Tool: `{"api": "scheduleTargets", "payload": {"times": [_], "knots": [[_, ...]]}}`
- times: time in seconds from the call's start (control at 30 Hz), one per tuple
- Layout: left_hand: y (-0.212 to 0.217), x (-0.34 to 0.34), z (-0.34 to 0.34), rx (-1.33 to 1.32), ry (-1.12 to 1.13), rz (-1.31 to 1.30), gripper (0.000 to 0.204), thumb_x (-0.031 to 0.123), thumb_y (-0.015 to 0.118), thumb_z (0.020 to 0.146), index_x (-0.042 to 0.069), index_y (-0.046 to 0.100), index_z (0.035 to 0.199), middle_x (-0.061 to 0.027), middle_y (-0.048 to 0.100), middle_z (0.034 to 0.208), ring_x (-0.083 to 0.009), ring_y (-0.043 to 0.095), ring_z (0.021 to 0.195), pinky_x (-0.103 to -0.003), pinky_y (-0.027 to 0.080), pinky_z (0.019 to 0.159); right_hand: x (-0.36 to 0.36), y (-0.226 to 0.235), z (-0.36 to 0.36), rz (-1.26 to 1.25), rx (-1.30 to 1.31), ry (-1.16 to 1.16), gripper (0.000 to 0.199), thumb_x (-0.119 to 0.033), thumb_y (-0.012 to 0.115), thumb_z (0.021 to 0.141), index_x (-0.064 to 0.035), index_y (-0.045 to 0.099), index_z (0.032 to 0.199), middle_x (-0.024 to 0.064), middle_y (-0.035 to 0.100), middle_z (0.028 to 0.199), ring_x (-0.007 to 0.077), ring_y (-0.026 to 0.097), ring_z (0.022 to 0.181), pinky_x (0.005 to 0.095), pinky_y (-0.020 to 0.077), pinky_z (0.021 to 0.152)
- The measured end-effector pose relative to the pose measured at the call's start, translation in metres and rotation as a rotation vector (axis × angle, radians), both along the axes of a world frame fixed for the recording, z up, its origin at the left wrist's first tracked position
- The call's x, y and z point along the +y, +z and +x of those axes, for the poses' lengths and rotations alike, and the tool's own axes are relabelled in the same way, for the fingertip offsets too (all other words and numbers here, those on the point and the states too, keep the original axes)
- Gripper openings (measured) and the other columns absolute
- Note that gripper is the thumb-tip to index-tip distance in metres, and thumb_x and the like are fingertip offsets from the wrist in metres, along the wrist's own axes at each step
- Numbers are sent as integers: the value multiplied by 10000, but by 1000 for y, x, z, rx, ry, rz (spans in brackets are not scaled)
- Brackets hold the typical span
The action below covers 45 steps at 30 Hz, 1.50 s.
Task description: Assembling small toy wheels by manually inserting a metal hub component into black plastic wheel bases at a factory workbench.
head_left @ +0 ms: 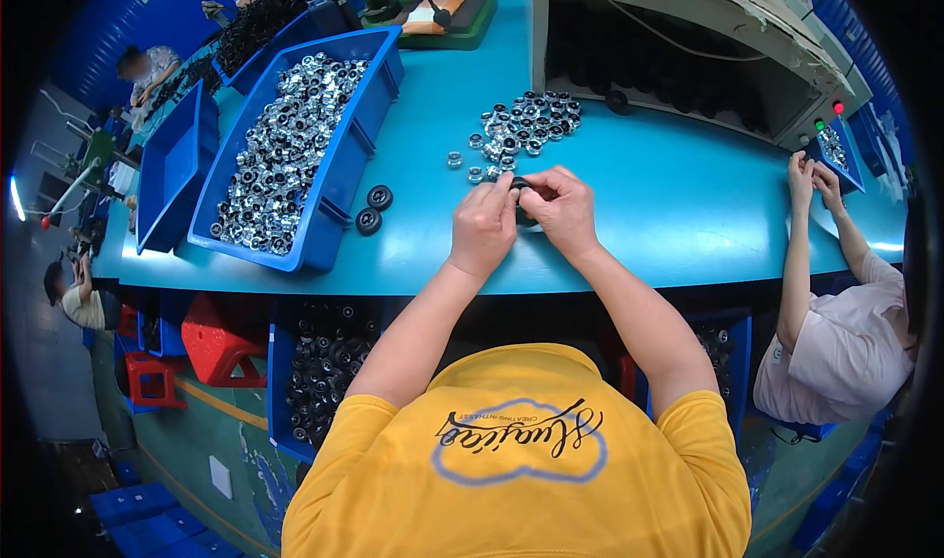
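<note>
Working one small black wheel [523,196] at frame centre: left hand [484,226] and right hand [562,209] both pinch it between fingertips, just above the teal bench [669,204]. The wheel is mostly hidden by the fingers; I can't tell whether a silver part is already seated in it.

Progress, as a judgement:
- Two black wheels [374,209] lie left of the hands, just beside the big blue bin [329,209]. They may be finished pieces, but that can't be confirmed.
- A loose heap of silver bearings [521,127] sits just above the hands, with a few strays on its lower-left edge. Plenty remain.
- The big blue bin, upper left of centre, is heaped with shiny silver-and-black parts.
- A crate of black wheels [324,371] under the bench at lower left looks well stocked.

So this looks like an early-to-middle stage, with far more stock waiting than set aside.

Another person [836,342] at right works at a small blue tray [836,155], well apart from these hands.
</note>
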<state>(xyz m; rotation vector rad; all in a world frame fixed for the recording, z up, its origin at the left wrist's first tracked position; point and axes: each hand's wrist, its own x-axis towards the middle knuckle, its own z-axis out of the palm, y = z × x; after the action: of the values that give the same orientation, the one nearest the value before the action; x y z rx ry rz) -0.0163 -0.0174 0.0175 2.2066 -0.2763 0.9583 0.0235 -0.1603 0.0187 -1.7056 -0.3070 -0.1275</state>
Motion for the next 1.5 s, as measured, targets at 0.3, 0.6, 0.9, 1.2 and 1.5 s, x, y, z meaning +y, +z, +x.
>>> {"api": "scheduleTargets", "payload": {"times": [0.3, 0.6, 0.9, 1.2, 1.5], "knots": [[-14, 8, 7, 293, -111, -448, 208, 45, 682, 925, 14, 729, 1126, -134, 719, 883, -249, 703, 736, -339, 553, 663, 4, 2, 1, -13, 2, 25, 211, -85, 752, 814, -3, 748, 1009, 43, 653, 886, 111, 651, 733, 246, 552, 672], [-2, 7, 4, 356, -369, -511, 488, -60, 656, 914, 41, 593, 1388, -90, 655, 1185, -163, 676, 997, -280, 600, 828, -7, -7, 14, 365, 354, 197, 278, -72, 706, 917, 20, 663, 1176, 55, 680, 934, 99, 670, 763, 237, 593, 663], [-9, 9, 6, 396, -416, -645, 541, -76, 689, 869, 48, 587, 1386, -105, 660, 1149, -163, 674, 985, -294, 578, 831, -10, 3, 12, 425, 417, 306, 284, -73, 673, 946, 4, 633, 1216, 71, 672, 988, 118, 676, 820, 250, 604, 689], [1, 7, 0, 299, -291, -176, 568, -72, 685, 837, 90, 607, 1376, -139, 676, 1132, -263, 694, 1005, -344, 567, 862, -8, -5, 13, 336, 429, 250, 237, -90, 705, 915, -13, 643, 1130, 52, 663, 931, 106, 655, 750, 236, 570, 627], [-6, 12, 7, 341, -480, -660, 302, 84, 599, 1019, 23, 637, 1312, -80, 695, 1106, -162, 677, 915, -289, 570, 776, -11, 8, 11, 429, 433, 363, 285, -64, 724, 923, 6, 643, 1187, 63, 691, 996, 106, 655, 836, 246, 562, 716]]}}
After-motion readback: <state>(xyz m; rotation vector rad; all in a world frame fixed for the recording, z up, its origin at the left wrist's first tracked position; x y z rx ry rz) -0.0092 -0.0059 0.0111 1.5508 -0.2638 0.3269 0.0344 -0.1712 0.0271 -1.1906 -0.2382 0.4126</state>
